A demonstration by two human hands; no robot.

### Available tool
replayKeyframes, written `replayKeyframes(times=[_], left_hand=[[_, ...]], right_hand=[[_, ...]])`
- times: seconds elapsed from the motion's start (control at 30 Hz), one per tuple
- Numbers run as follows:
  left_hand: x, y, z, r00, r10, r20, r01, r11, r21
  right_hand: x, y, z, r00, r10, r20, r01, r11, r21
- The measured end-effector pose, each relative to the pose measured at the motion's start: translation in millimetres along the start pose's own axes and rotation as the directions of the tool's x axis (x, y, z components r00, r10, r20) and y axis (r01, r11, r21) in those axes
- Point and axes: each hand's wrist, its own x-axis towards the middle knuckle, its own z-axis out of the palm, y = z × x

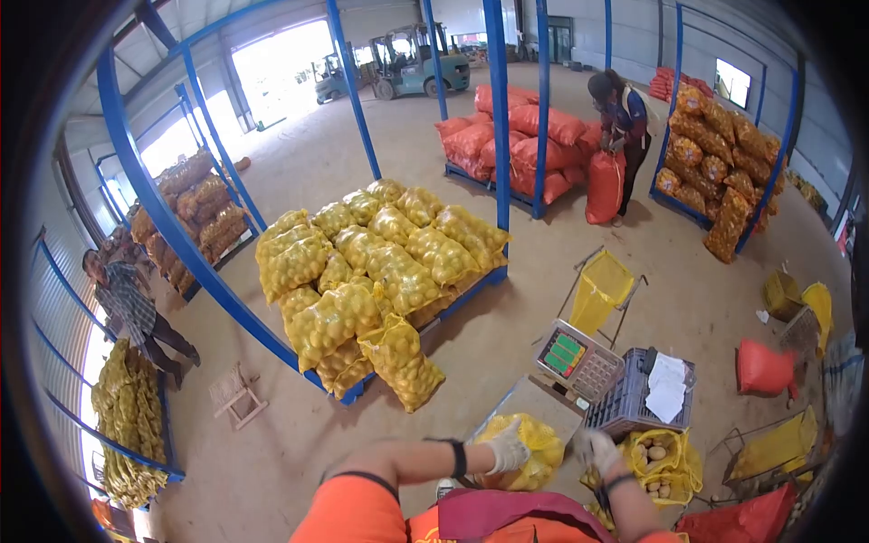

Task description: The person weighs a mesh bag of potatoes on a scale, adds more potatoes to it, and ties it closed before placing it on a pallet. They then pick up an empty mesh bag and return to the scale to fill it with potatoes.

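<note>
My left hand (509,450), in a white glove, grips the side of a yellow mesh bag (541,452) on the platform of a weighing scale (552,409). My right hand (595,449), also gloved, is smeared by motion between that bag and an open yellow mesh bag of potatoes (659,462). Its fingers do not show clearly. Above the platform stands the scale's display (579,359), with green readouts and a keypad. Beside it, white papers (666,387) lie on a grey plastic crate (625,389).
Filled yellow mesh bags (371,244) are stacked on a blue-framed pallet ahead. A mesh bag on a stand (602,290) is behind the scale. Another person (625,127) handles a red sack (605,185); a second person (136,303) is at left. A wooden stool (239,398) is on the floor.
</note>
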Motion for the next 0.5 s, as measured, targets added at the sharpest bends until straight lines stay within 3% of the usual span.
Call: replayKeyframes(times=[0.03, 0.07, 0.1, 0.13, 0.17, 0.2, 0.23, 0.27, 0.3, 0.33, 0.37, 0.4, 0.43, 0.47, 0.5], left_hand=[[9.5, 4.3, -11.9, 0.979, 0.066, 0.193, -0.106, 0.973, 0.207], [17.9, 5.6, -16.9, 0.979, 0.075, 0.19, -0.113, 0.973, 0.2], [24.3, 3.5, -22.2, 0.97, 0.084, 0.229, -0.14, 0.961, 0.237], [28.2, 0.0, -25.9, 0.958, 0.087, 0.273, -0.165, 0.946, 0.28], [36.4, -9.6, -2.6, 0.985, -0.029, 0.168, 0.001, 0.986, 0.167], [47.3, -23.4, 67.6, 0.992, -0.056, -0.109, 0.061, 0.997, 0.039], [57.7, -36.9, 135.6, 0.912, -0.08, -0.401, 0.036, 0.993, -0.115], [67.2, -49.6, 200.7, 0.765, -0.096, -0.637, -0.059, 0.974, -0.217], [58.8, -55.5, 187.8, 0.844, -0.045, -0.534, -0.065, 0.981, -0.185], [54.1, -55.0, 178.3, 0.837, -0.051, -0.544, -0.065, 0.979, -0.191], [49.6, -52.1, 173.3, 0.911, -0.132, -0.392, -0.314, 0.397, -0.863], [45.8, -47.5, 169.5, 0.968, -0.03, -0.249, -0.228, -0.522, -0.822], [44.5, -42.1, 160.3, 0.955, 0.169, -0.245, 0.144, -0.983, -0.116], [45.9, -29.9, 129.0, 0.95, 0.184, -0.253, 0.158, -0.98, -0.119], [47.1, -9.6, 81.8, 0.968, -0.102, 0.231, -0.047, -0.972, -0.231]], right_hand=[[-18.2, -46.0, 81.0, 0.955, -0.273, -0.118, 0.226, 0.924, -0.309], [25.4, -51.5, 82.4, 0.969, -0.227, -0.097, 0.22, 0.972, -0.083], [57.1, -69.8, 118.4, 0.968, -0.244, -0.064, 0.212, 0.925, -0.314], [43.1, -85.1, 177.9, 0.98, -0.183, 0.083, 0.196, 0.783, -0.59], [22.1, -93.0, 220.8, 0.976, -0.081, 0.203, 0.213, 0.562, -0.799], [21.2, -79.2, 221.3, 0.974, -0.087, 0.21, 0.222, 0.573, -0.789], [16.6, -52.5, 215.3, 0.792, -0.321, 0.52, 0.607, 0.315, -0.73], [11.7, -34.2, 209.4, 0.472, -0.419, 0.776, 0.846, -0.034, -0.533], [-9.9, -35.5, 202.6, 0.659, -0.492, 0.568, 0.743, 0.308, -0.595], [-34.7, -40.5, 190.6, 0.824, -0.459, 0.333, 0.565, 0.619, -0.546], [-44.9, -39.3, 164.3, 0.859, -0.48, 0.177, 0.468, 0.596, -0.653], [-54.0, -31.1, 142.7, 0.862, -0.507, 0.016, 0.352, 0.576, -0.738], [-59.3, -12.2, 132.7, 0.982, -0.187, -0.037, 0.13, 0.798, -0.589], [-63.1, -2.8, 124.6, 0.989, 0.147, -0.026, -0.144, 0.903, -0.405], [-83.2, 0.3, 150.4, 0.921, 0.351, 0.167, -0.346, 0.936, -0.056]])
